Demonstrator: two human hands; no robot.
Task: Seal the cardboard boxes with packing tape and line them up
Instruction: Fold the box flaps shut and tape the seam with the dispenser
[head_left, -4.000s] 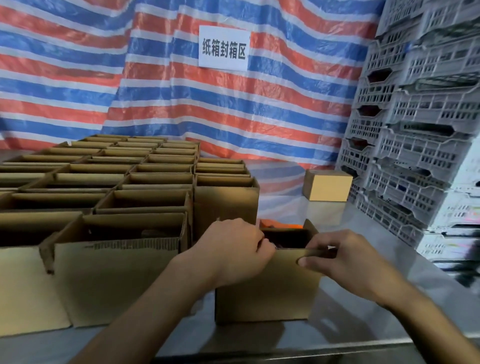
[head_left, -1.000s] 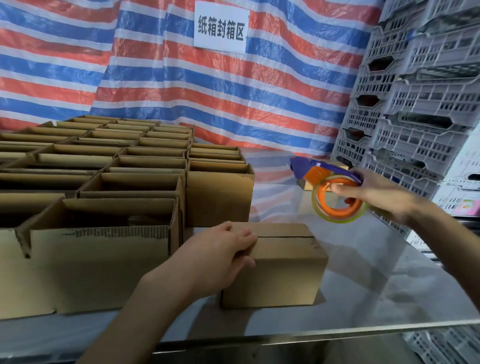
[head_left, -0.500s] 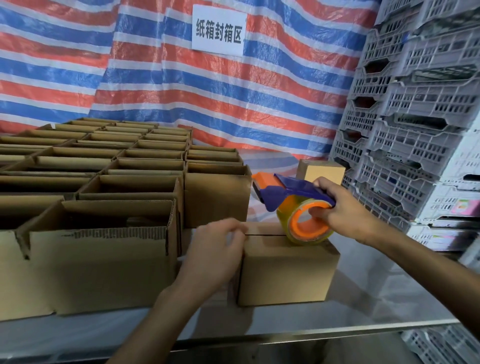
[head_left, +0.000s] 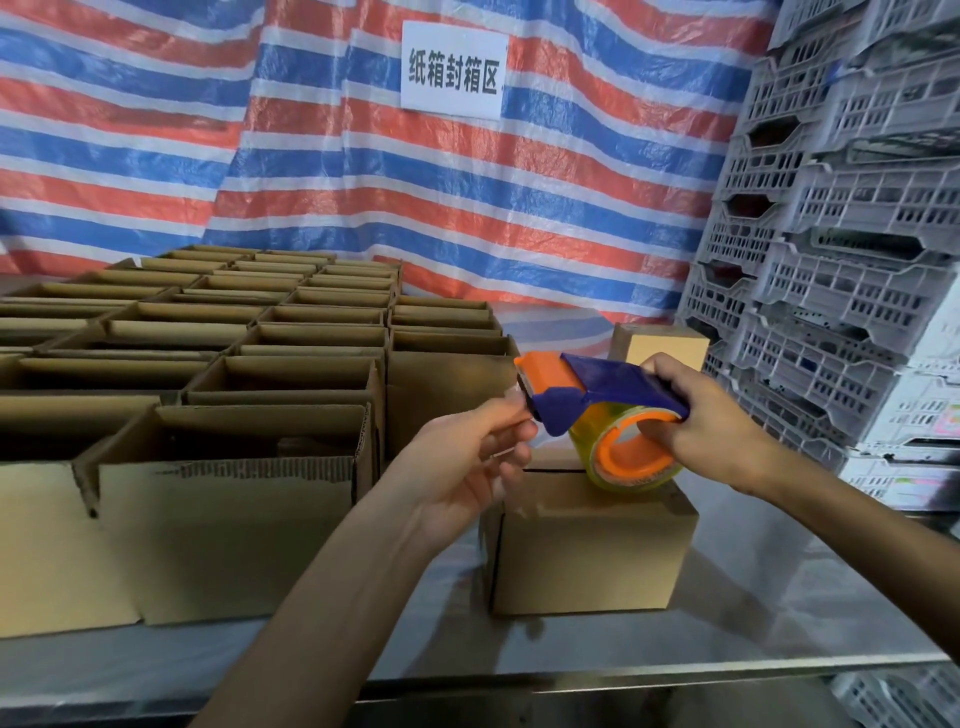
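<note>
progress: early | right hand (head_left: 711, 421) grips tape dispenser (head_left: 597, 400) | left hand (head_left: 467, 467) pinches tape end | near box (head_left: 592, 551) closed, untaped | far-right box (head_left: 660, 345) done | many open boxes (head_left: 234, 467) left

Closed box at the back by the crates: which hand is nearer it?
Right. The right hand, gripping the tape dispenser, is just in front of that closed box; the left hand, pinching the packing tape, sits farther left.

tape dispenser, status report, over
Right hand grips tape dispenser over closed box. Left hand pinches tape end at its mouth. Open boxes beside, not blocking.
</note>
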